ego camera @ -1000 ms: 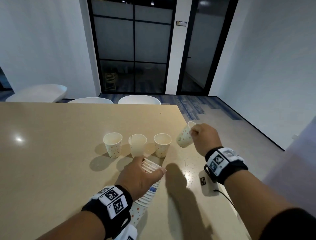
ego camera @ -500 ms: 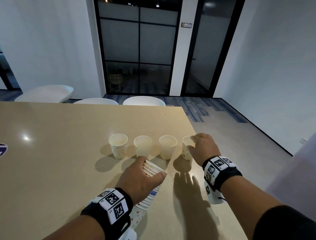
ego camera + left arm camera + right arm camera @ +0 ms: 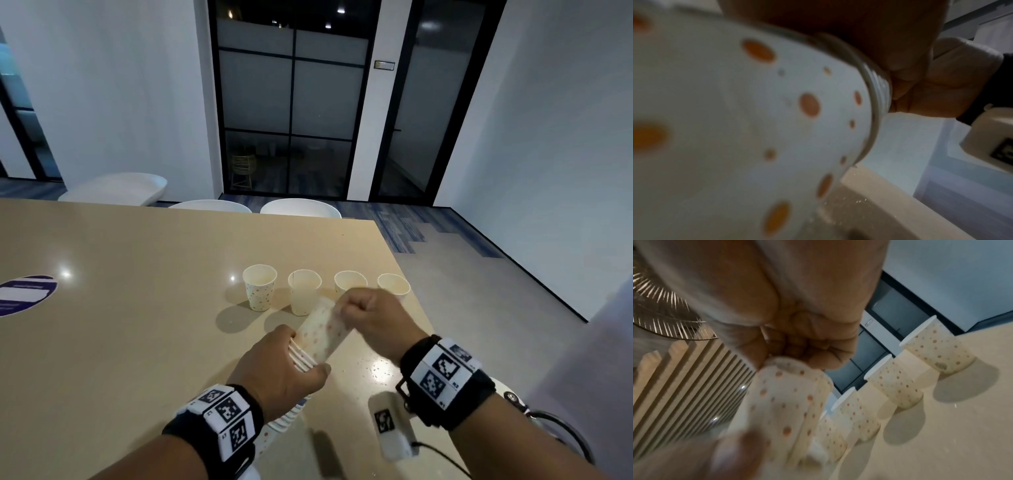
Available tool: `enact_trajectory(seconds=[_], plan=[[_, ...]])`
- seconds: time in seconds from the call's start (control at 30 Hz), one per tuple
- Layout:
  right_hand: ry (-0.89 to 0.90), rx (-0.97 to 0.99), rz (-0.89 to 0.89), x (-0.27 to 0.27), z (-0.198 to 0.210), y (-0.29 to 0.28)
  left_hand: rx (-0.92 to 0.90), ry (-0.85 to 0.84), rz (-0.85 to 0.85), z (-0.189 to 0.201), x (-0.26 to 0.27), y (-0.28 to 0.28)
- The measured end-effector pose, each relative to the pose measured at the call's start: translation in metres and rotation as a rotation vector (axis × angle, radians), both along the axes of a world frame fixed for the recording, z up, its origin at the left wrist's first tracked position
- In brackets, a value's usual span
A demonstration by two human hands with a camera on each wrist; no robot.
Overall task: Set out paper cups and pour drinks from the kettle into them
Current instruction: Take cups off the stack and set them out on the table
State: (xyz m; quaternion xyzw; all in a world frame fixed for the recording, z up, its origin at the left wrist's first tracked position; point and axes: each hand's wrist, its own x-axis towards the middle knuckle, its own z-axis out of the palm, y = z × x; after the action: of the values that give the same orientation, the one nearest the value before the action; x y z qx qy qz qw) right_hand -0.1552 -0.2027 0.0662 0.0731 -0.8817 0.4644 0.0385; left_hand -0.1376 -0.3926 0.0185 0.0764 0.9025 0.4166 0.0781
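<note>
Right-hand fingers [image 3: 356, 305] pinch the top cup [image 3: 322, 332]'s base; left-hand fingers [image 3: 286, 337] curl round the cup stack [image 3: 301, 356]. Four cups [image 3: 259, 287] stand just beyond.

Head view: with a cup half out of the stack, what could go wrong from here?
The right hand pinches only the base of the outgoing cup, so a second nested cup might follow it out of the stack gripped by the left hand. The pull happens close above the third cup and fourth cup, which a jerk might topple.
</note>
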Motion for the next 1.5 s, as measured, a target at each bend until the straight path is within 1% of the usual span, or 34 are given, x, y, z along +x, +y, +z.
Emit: enact_trajectory(seconds=[0.07, 0.13, 0.23, 0.33, 0.4, 0.53, 0.6, 0.63, 0.7, 0.73, 0.77, 0.83, 0.87, 0.9, 0.93, 1.03, 1.2, 1.3, 1.37, 1.4, 1.43, 1.5], plan=[[0.131, 0.106, -0.159, -0.01, 0.009, 0.008, -0.017, 0.017, 0.024, 0.001, 0.003, -0.013], [0.206, 0.341, -0.219, -0.02, 0.01, 0.011, -0.019, 0.048, 0.054, 0.004, 0.007, -0.024], [0.129, 0.717, -0.115, -0.033, -0.005, -0.002, 0.006, 0.062, 0.081, 0.005, 0.012, -0.037], [0.088, 0.988, -0.026, -0.04, -0.027, -0.014, 0.03, 0.075, 0.093, 0.004, 0.015, -0.048], [0.089, 1.065, -0.032, -0.045, -0.039, -0.016, 0.026, 0.078, 0.085, 0.003, 0.018, -0.055], [0.027, 1.111, -0.048, -0.048, -0.049, -0.018, 0.029, 0.015, 0.078, -0.002, 0.022, -0.066], [0.029, 1.058, -0.066, -0.045, -0.044, -0.02, 0.072, -0.011, 0.073, -0.003, 0.021, -0.07], [0.072, 0.998, -0.099, -0.041, -0.041, -0.024, 0.082, -0.016, 0.07, -0.004, 0.021, -0.073], [0.271, 0.793, -0.17, -0.03, -0.033, -0.036, 0.08, -0.014, 0.084, -0.003, 0.02, -0.077], [0.33, 0.651, -0.157, -0.022, -0.028, -0.045, 0.066, -0.011, 0.101, -0.002, 0.019, -0.079], [0.311, 0.494, -0.082, -0.012, -0.021, -0.058, 0.046, -0.007, 0.117, -0.001, 0.019, -0.081], [0.077, 0.247, 0.165, 0.007, -0.008, -0.085, 0.024, 0.0, 0.141, 0.001, 0.02, -0.083], [-0.03, 0.17, 0.271, 0.014, -0.004, -0.098, 0.025, 0.001, 0.149, 0.002, 0.02, -0.084], [-0.083, 0.141, 0.34, 0.018, -0.002, -0.109, 0.024, 0.006, 0.155, 0.003, 0.021, -0.086], [-0.095, 0.14, 0.372, 0.018, -0.002, -0.117, 0.014, 0.012, 0.161, 0.004, 0.022, -0.089], [-0.111, 0.141, 0.357, 0.014, -0.004, -0.13, 0.005, 0.03, 0.186, 0.006, 0.025, -0.099], [-0.188, -0.002, 0.382, 0.006, -0.006, -0.14, 0.003, 0.051, 0.223, 0.007, 0.028, -0.113], [-0.188, -0.036, 0.356, -0.005, -0.009, -0.15, 0.017, 0.061, 0.252, 0.007, 0.026, -0.122], [-0.152, -0.051, 0.249, -0.019, -0.009, -0.153, -0.003, 0.056, 0.253, 0.005, 0.026, -0.13], [-0.103, -0.041, 0.169, -0.028, -0.008, -0.152, -0.016, 0.049, 0.248, 0.003, 0.027, -0.133], [-0.02, 0.007, 0.1, -0.037, -0.005, -0.149, -0.027, 0.044, 0.242, 0.0, 0.029, -0.136], [0.143, 0.205, 0.04, -0.053, -0.005, -0.147, -0.023, 0.041, 0.245, -0.006, 0.034, -0.141]])
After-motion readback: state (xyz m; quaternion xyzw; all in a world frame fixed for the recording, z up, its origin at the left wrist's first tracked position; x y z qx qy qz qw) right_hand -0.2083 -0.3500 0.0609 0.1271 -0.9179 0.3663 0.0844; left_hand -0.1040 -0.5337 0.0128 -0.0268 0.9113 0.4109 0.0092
